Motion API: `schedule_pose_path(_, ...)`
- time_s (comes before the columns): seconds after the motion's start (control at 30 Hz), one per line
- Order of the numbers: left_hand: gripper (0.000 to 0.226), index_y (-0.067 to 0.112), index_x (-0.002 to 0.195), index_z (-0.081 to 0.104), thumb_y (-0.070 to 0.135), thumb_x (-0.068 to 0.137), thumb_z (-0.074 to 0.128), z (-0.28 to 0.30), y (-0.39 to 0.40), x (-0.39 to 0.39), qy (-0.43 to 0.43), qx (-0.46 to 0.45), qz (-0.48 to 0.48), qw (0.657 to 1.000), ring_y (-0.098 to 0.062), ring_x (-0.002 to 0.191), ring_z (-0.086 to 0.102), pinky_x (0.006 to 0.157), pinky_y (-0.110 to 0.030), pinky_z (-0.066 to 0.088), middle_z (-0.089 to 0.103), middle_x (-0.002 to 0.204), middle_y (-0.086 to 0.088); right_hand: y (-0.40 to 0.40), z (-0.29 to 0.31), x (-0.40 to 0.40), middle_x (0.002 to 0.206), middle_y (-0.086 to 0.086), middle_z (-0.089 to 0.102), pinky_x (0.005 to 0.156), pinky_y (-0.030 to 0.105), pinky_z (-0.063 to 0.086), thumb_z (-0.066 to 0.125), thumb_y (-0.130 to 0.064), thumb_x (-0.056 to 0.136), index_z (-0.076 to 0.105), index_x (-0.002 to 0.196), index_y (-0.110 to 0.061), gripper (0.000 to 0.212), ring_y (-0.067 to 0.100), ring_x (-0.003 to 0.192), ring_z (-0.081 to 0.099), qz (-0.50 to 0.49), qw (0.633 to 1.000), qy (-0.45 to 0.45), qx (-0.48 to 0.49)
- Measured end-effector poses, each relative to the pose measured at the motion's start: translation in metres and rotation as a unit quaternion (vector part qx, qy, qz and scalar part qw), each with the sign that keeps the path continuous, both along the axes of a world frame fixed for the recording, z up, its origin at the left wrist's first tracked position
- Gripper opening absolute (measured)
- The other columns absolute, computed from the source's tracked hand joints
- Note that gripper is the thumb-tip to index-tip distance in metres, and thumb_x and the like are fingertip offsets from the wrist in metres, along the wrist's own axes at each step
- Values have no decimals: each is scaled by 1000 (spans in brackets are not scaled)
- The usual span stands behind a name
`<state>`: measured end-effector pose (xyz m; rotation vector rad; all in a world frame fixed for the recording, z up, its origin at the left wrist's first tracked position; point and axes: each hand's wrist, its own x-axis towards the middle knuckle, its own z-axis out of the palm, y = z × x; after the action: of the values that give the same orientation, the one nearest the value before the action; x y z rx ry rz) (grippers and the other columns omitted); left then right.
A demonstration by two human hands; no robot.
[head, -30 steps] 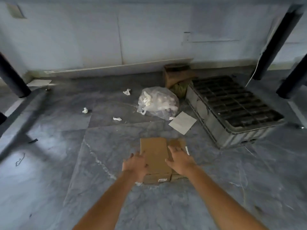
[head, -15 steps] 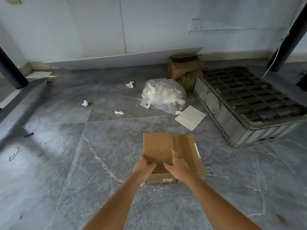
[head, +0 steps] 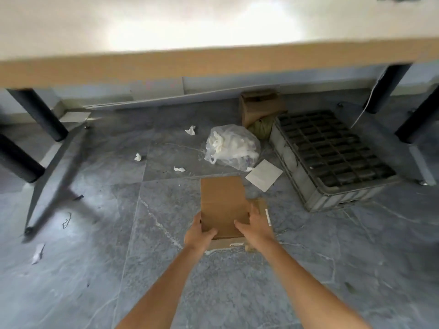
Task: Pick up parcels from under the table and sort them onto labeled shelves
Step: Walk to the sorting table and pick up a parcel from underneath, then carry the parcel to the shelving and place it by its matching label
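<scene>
Here, a person reaches both bare arms down to a brown cardboard parcel [head: 223,205] just in front of the counter [head: 213,65], above a grey marble floor [head: 95,269]. The left hand [head: 198,233] grips the parcel's near left corner, thumb curled over the top. The right hand [head: 256,224] holds the right edge, fingers wrapped along its side. A second cardboard piece [head: 261,207] lies beneath. Behind sit a clear plastic bag of white scraps [head: 231,147], a grey plastic crate [head: 332,157] and a loose tile [head: 264,175].
</scene>
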<state>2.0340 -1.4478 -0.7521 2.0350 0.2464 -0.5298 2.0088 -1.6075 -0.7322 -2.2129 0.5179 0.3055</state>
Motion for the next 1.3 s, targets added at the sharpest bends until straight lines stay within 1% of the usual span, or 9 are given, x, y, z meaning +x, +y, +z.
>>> schedule_pose_path(0.1, 74, 18, 145, 27, 12, 82, 65, 72, 9, -24, 17, -8, 14, 1000, -26, 119, 53, 89, -29, 44, 53, 134, -5, 7, 63, -20, 129, 10, 60, 96, 36, 47, 61, -30, 86, 45, 133, -9, 54, 27, 116, 58, -34, 998, 29, 38)
schedule_pose_path(0.2, 75, 11, 145, 26, 0, 81, 64, 150, 16, -50, 19, -31, 5, 999, -28, 127, 47, 107, -40, 39, 45, 143, -12, 15, 130, -45, 132, 9, 57, 97, 31, 44, 58, -31, 88, 50, 133, -8, 50, 26, 120, 55, -48, 996, 54, 59)
schedule_pose_path(0.4, 68, 17, 144, 30, 19, 84, 61, 304, 30, -104, 51, -4, -19, 999, -24, 128, 46, 102, -34, 41, 47, 142, -5, 16, 276, -103, 141, 12, 48, 102, 31, 37, 59, -30, 89, 40, 140, -8, 59, 26, 128, 46, -88, 988, 62, 111)
schedule_pose_path(0.53, 68, 16, 146, 28, 15, 85, 59, 381, 34, -139, 78, -12, -36, 996, -20, 126, 47, 100, -28, 38, 46, 143, -5, 17, 352, -139, 143, 12, 43, 104, 36, 38, 57, -31, 89, 37, 143, -14, 60, 27, 128, 44, -89, 987, 80, 109)
schedule_pose_path(0.63, 69, 16, 146, 27, 15, 85, 59, 422, 37, -158, 79, -22, -42, 996, -20, 126, 46, 96, -25, 36, 45, 144, -4, 19, 394, -163, 144, 8, 43, 102, 34, 38, 58, -29, 89, 34, 144, -19, 61, 25, 130, 43, -95, 985, 69, 127)
schedule_pose_path(0.83, 63, 20, 143, 30, 20, 86, 57, 494, 49, -193, 46, -40, -88, 994, -18, 116, 49, 101, -35, 42, 45, 142, -4, 40, 468, -219, 142, 3, 45, 91, 30, 37, 61, -29, 85, 19, 146, -31, 74, 20, 118, 46, -141, 971, 34, 188)
schedule_pose_path(0.97, 62, 21, 142, 32, 23, 86, 58, 544, 57, -222, 8, -45, -136, 990, -22, 115, 49, 100, -42, 46, 43, 138, -7, 55, 511, -265, 143, 2, 44, 94, 33, 38, 63, -37, 83, 18, 147, -30, 78, 21, 120, 45, -181, 966, -3, 183)
schedule_pose_path(1.1, 61, 16, 143, 30, 27, 88, 55, 592, 54, -250, -41, -45, -201, 978, -24, 113, 49, 95, -39, 47, 40, 139, -12, 63, 550, -312, 144, 2, 41, 93, 33, 38, 62, -51, 80, 17, 148, -31, 84, 23, 126, 43, -228, 954, -46, 189)
schedule_pose_path(1.3, 56, 16, 142, 32, 37, 93, 46, 637, 21, -303, -69, -24, -300, 951, -28, 121, 47, 103, -45, 43, 40, 142, -12, 53, 586, -400, 133, -2, 53, 90, 32, 44, 64, -59, 74, 39, 138, -29, 75, 17, 113, 52, -324, 918, -91, 208)
